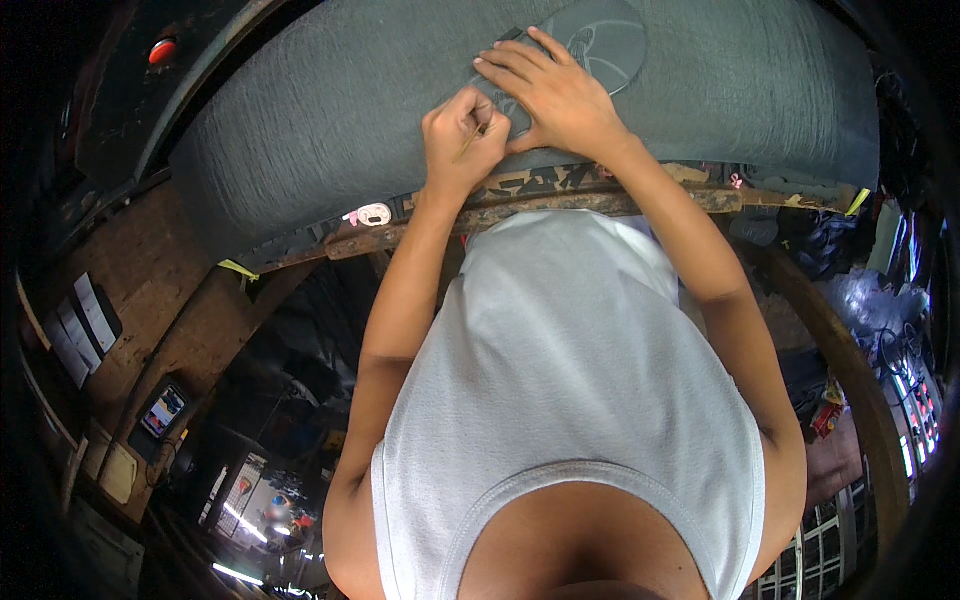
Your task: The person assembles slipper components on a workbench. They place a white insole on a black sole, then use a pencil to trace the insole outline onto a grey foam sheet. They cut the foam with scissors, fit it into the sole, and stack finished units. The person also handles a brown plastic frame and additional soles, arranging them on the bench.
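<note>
My left hand (464, 138) is closed in a fist around a thin, pen-like stick (467, 150), its tip hidden by the fingers. Beside it, my right hand (562, 100) lies flat with fingers stretched out, pressing on a dark flat piece (519, 119) that is mostly covered by the palm. Just past the right hand is a rounded dark flat piece (622, 50) with pale curved lines on it. Both hands rest on a large dark grey sheet (330, 120) with a fine streaked texture, which covers the work surface.
A worn wooden edge (640, 203) runs along the near side of the sheet. A small white oval object (375, 215) sits by it, left of my left forearm. Yellow strips (238, 269) hang at the sheet's corners. A phone (164, 408) lies on brown board at lower left.
</note>
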{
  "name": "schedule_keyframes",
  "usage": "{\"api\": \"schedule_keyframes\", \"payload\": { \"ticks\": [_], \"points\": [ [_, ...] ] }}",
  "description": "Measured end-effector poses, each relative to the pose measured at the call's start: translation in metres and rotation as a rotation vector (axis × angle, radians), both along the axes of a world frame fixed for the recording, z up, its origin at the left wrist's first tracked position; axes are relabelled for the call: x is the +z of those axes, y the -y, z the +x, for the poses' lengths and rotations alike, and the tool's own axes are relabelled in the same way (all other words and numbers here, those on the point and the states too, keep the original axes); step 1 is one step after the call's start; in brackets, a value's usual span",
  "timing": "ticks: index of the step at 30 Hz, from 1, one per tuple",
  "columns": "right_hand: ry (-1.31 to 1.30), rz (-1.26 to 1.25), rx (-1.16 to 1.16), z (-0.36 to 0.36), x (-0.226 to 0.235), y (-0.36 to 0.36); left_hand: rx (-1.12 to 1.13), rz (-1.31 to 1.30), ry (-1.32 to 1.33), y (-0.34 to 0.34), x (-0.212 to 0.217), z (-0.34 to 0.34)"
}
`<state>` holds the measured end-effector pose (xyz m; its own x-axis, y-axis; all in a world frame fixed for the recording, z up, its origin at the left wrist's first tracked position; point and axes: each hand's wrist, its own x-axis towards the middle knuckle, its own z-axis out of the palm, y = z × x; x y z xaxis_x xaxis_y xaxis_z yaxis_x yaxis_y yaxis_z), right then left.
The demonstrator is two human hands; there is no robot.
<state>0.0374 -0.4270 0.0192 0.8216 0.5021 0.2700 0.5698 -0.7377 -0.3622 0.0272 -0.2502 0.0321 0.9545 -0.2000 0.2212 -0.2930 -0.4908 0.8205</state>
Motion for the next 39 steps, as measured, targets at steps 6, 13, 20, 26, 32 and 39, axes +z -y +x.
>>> {"api": "schedule_keyframes", "payload": {
  "ticks": [6, 13, 20, 26, 32, 39],
  "points": [
    [0.007, -0.017, 0.001, 0.000, 0.000, 0.000, -0.002, 0.019, -0.039, 0.000, -0.001, 0.001],
    [-0.001, 0.031, 0.001, -0.001, -0.001, 0.000, -0.012, 0.018, -0.123, 0.000, 0.001, 0.001],
    [-0.339, -0.185, 0.221, 0.031, 0.036, 0.013, 0.121, -0.797, -0.427, -0.028, 0.000, 0.013],
    [-0.409, -0.385, 0.213, 0.058, 0.064, 0.003, 0.286, -0.974, -0.266, -0.063, 0.013, 0.011],
    [-0.741, -0.215, 0.174, 0.065, 0.097, 0.014, 0.283, -0.936, -0.213, -0.080, 0.023, -0.003],
    [-0.042, -0.055, 0.064, 0.008, 0.087, 0.005, 0.224, -0.866, -0.124, -0.071, 0.028, -0.005]
  ]
}}
